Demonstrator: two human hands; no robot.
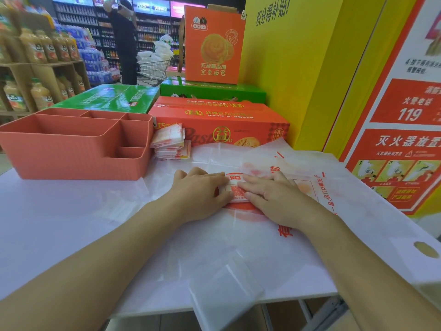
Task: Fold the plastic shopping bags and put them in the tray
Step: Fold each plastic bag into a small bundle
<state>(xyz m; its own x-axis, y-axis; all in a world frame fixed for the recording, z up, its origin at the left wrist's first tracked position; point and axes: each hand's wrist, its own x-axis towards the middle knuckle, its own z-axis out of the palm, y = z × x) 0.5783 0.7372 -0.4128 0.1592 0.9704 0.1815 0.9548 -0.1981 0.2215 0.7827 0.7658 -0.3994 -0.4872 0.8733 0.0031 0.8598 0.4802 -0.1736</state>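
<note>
A person's left hand [200,194] and right hand [274,199] lie side by side, fingers flat and fingertips almost meeting. Both press down on a partly folded bag [235,191] at the middle of a white worktop [47,211] in a supermarket. The coral tray [71,149], divided into one large compartment and several small ones, stands at the far left, its floors hidden behind the near wall. A stack of folded bags [170,144] sits just outside the tray's right wall, leaning on an orange carton [219,120]. Loose bags [298,158], white with red print, spread beneath the hands and away to the right, one overhanging the right edge at its handle cut-out. A clear sheet [222,295] droops over the near edge. Bare worktop runs from the tray's near wall to the near-left edge. Green cartons [107,99] and a yellow pillar [298,68] close the far side and right.
</note>
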